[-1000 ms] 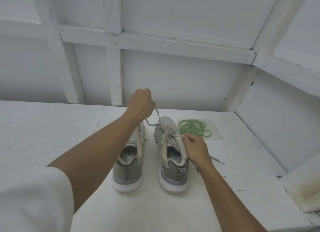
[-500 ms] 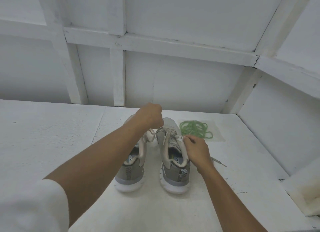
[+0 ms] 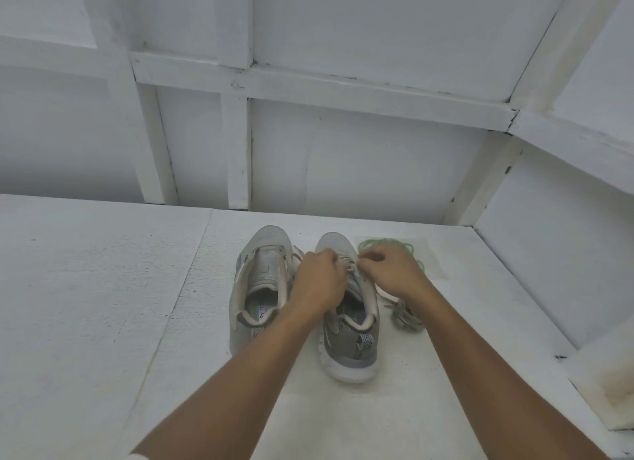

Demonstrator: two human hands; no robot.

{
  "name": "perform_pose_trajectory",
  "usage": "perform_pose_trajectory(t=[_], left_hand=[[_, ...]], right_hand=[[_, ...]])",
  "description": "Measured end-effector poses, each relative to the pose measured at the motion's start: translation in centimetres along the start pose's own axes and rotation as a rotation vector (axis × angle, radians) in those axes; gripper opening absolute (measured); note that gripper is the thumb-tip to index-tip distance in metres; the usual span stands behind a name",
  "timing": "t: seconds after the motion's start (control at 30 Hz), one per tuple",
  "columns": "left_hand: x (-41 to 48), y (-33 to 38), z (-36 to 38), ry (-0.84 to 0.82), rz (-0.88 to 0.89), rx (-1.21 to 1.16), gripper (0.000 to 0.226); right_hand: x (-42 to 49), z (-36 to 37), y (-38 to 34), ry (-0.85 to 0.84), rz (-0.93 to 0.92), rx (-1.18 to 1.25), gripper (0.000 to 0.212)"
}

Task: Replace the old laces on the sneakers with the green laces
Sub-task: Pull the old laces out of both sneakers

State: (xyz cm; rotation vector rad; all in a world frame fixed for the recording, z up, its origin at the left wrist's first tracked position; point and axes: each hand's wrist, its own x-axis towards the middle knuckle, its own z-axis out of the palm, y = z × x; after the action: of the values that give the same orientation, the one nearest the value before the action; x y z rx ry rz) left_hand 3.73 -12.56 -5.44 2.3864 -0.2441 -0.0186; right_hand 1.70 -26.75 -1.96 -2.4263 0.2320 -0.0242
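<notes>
1. Two hands work over the right sneaker (image 3: 350, 336), which stands on the white bench (image 3: 103, 305) just beside the left sneaker (image 3: 254, 288). The right hand (image 3: 391, 270) pinches the old lace (image 3: 348, 264) at the front eyelets. The left hand (image 3: 320, 281) curls over the same spot with its fingertips hidden, so I cannot tell what it grips.
2. Risk: a hard tug on the flat woven lace could snag its tip in an eyelet. That could drag the light sneaker forward or tip it against its neighbour.
3. Risk: the right wrist lies near the green laces (image 3: 404, 245). A careless sweep could scatter that thin, loose coil or tangle it with the pulled lace (image 3: 406, 317) heaped just right of the sneaker.
4. Materials: the sneakers have grey mesh uppers, padded collars and thick white foam soles. The left sneaker's eyelets look bare and its tongue stands open.
</notes>
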Motion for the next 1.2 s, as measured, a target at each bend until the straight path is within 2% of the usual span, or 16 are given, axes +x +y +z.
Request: perform_pose_trajectory(t=[0.13,0.33,0.5,0.7,0.8,0.87,0.97,1.0,1.1,1.2], left_hand=[[-0.1,-0.6,0.7,0.060,0.002,-0.078,0.034],[-0.4,-1.0,1.7,0.114,-0.028,-0.222,0.034],[-0.6,-1.2,1.7,0.128,-0.091,-0.326,0.035],[-0.9,-1.0,1.8,0.150,-0.111,-0.370,0.034],[-1.0,-1.0,1.8,0.166,-0.111,-0.389,0.034],[-1.1,-1.0,1.8,0.165,-0.115,-0.403,0.033],[-1.1,-1.0,1.8,0.170,-0.113,-0.417,0.032],[-1.0,-1.0,1.8,0.168,-0.115,-0.411,0.033],[-0.9,-1.1,1.8,0.163,-0.120,-0.408,0.034],[-1.0,-1.1,1.8,0.174,-0.115,-0.416,0.033]], right_hand=[[0.9,-0.5,-1.6,-0.032,-0.147,-0.150,0.021],[2.3,0.8,-2.8,-0.152,-0.240,-0.364,0.018],[2.7,1.9,-2.9,-0.038,-0.288,-0.530,0.014],[2.7,0.8,-3.0,0.077,-0.367,-0.757,0.019],[3.2,-1.2,-2.2,0.185,-0.228,-0.736,0.005],[3.3,-1.4,-1.9,0.136,-0.157,-0.690,0.006],[2.9,0.0,-2.1,-0.030,-0.232,-0.603,0.035],[2.7,0.7,-2.3,-0.055,-0.279,-0.596,0.038],[2.6,2.1,-2.4,-0.060,-0.389,-0.690,0.024],[2.8,1.5,-2.2,-0.015,-0.389,-0.688,0.014]])
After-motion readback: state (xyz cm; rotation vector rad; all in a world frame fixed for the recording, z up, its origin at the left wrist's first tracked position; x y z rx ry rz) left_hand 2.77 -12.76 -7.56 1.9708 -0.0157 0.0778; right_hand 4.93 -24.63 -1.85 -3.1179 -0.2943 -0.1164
